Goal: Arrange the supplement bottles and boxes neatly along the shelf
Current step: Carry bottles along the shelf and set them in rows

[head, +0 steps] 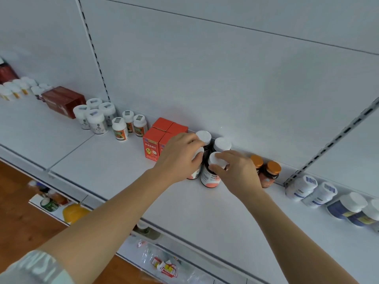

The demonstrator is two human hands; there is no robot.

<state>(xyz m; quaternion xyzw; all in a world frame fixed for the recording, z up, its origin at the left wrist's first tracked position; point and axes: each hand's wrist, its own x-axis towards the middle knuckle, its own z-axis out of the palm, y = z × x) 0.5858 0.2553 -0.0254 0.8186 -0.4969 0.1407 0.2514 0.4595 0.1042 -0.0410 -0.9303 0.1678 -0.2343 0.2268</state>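
My left hand [180, 158] curls over the white cap of a dark bottle [194, 171] near the middle of the white shelf [114, 175]; the grip is closed round that cap, fingers wrapped over its far edge, and most of the bottle is hidden under my palm; my right hand [238, 171] pinches the white cap of the neighbouring dark bottle with the pink label [210, 179], thumb on the near side of the cap, fingers on the far side; the two bottles stand upright, just beside each other; at twelve o'clock from them two more white-capped dark bottles [213, 140] stand against the back panel; at nine o'clock from my left hand sit the orange boxes [158, 138], packed together in a block, touching or nearly touching the bottle I hold; at three o'clock from my right hand two orange-capped brown bottles [269, 173] stand close to the back panel, partly behind my wrist; further out at ten o'clock along the shelf stand three small white bottles with orange labels [129, 126], then a cluster of white jars [95, 117], then a dark red box [63, 101]; far off at three o'clock, on the next shelf section, white and blue bottles [320, 193] stand in a row along the back panel.
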